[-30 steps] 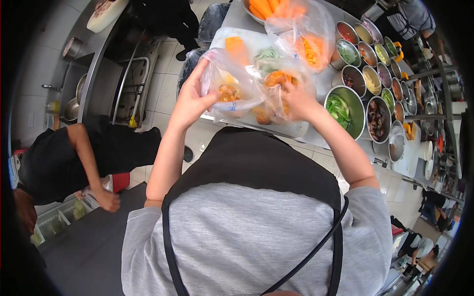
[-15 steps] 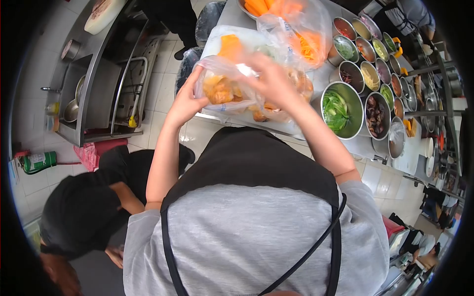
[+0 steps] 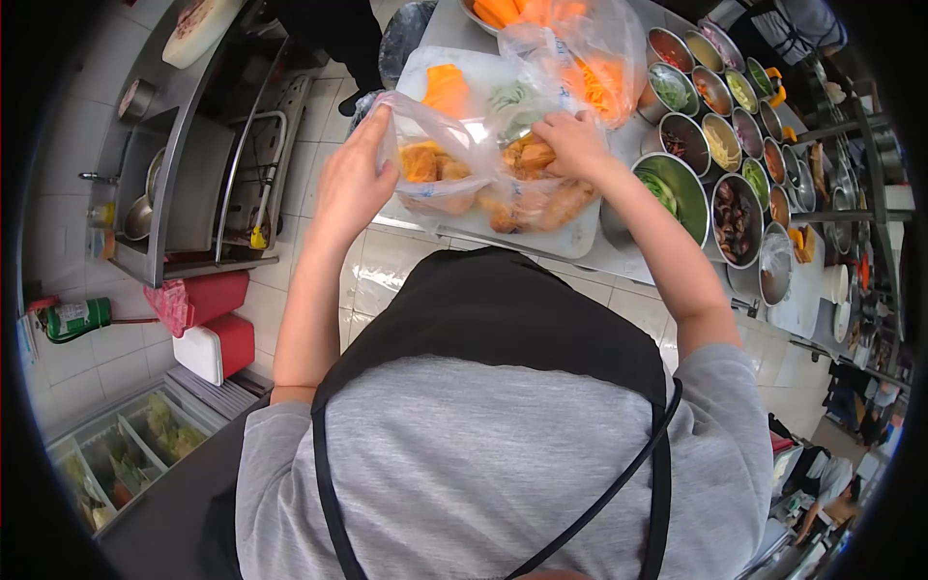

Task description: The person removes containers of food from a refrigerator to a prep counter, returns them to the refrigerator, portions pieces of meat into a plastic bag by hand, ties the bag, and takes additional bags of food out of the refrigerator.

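Note:
My left hand [image 3: 353, 179] pinches the rim of a clear plastic bag [image 3: 440, 188] that holds orange-brown pieces of food. My right hand [image 3: 577, 147] is at the mouth of a second clear bag [image 3: 551, 211] with similar orange-brown pieces, its fingers curled on or just above them; what they grip is hidden. Both bags rest side by side on a white cutting board [image 3: 587, 239]. Behind them on the board are an orange block [image 3: 447, 90] and a pale green shredded heap [image 3: 512, 104].
A bag of orange shreds [image 3: 601, 89] lies behind my right hand. Metal bowls of cut vegetables stand to the right, among them a large one with greens [image 3: 667, 193]. At the left are a sink [image 3: 155, 174] and a red cooler [image 3: 235, 346].
My right hand went from the second bag to the left bag, then back to the second. The left bag holds more pieces. The co-worker at the lower left has left view.

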A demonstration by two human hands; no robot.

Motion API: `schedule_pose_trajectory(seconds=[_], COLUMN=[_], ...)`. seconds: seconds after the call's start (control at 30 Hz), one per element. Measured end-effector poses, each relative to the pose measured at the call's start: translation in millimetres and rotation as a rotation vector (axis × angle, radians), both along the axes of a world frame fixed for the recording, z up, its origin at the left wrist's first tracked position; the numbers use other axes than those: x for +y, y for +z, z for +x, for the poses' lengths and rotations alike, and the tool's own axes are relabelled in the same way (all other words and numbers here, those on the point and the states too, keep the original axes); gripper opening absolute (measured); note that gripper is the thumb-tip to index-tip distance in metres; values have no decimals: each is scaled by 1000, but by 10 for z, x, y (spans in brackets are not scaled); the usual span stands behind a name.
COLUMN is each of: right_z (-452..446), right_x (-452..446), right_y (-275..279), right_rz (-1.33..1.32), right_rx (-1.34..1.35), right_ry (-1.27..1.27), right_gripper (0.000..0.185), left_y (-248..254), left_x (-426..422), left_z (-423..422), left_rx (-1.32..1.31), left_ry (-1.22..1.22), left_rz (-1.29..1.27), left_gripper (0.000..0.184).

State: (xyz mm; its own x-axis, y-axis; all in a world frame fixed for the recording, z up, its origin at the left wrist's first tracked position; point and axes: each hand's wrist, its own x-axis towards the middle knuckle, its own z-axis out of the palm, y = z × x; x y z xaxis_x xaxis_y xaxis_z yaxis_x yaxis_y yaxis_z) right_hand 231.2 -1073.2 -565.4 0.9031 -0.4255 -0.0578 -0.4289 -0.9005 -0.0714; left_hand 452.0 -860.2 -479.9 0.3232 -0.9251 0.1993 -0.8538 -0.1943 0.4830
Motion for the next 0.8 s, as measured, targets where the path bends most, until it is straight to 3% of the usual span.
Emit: schedule_pose_trajectory(seconds=[0.03, 0.1, 0.17, 0.2, 0.27, 0.33, 0.4, 0.43, 0.5, 0.53, 0.57, 0.63, 0.67, 0.73, 0.77, 0.8], right_z=[-47, -89, -55, 9, 227, 509, 775, 762, 750, 637, 506, 324, 319, 295, 224, 115], right_x=[-36, -76, -102, -45, 223, 508, 696, 709, 697, 563, 421, 220, 310, 565, 602, 629], right_y=[52, 240, 626, 824, 1098, 1122, 842, 772, 711, 733, 751, 775, 756, 673, 447, 74], right_rz=[-2, 110, 428, 435, 958, 1015, 735, 734, 547, 646, 646, 519, 522, 530, 529, 260], right_rx=[1, -309, -609, -608, -1071, -954, -762, -764, -947, -914, -911, -79, -78, 284, 284, 269], right_ry=[3, -158, -269, -261, -5, 31, 167, 162, 42, -113, -114, -237, -240, 82, 78, 57], right_gripper=[40, 40, 37, 37, 32, 28, 28, 28, 28, 28, 28, 33, 33, 48, 48, 52], left_y=[-1, -66, -235, -189, -47, -46, -45, -41, -18, -3, 0, -39, -59, -50, -41, -27], left_x=[0, 12, 44, 56, 53, 45, 48, 64, 75, 93, 108, 107, 117, 92, 77, 68], left_z=[-7, 23, 115, 99, 41, 87, 114, 123, 140, 134, 129, 135, 130, 114, 102, 98], left_rx=[27, 55, 150, 148, 609, 705, 804, 806, 806, 781, 756, 756, 755, 772, 789, 790], left_ry=[8, 22, -31, -21, 34, 36, 34, 36, 32, 56, 81, 84, 87, 62, 44, 40], left_rz=[3, 9, -16, -12, 76, 76, 77, 49, 19, 37, 57, 54, 54, 58, 55, 55], left_gripper=[63, 61, 65, 65, 71, 73, 75, 77, 78, 78, 78, 78, 78, 78, 78, 78])
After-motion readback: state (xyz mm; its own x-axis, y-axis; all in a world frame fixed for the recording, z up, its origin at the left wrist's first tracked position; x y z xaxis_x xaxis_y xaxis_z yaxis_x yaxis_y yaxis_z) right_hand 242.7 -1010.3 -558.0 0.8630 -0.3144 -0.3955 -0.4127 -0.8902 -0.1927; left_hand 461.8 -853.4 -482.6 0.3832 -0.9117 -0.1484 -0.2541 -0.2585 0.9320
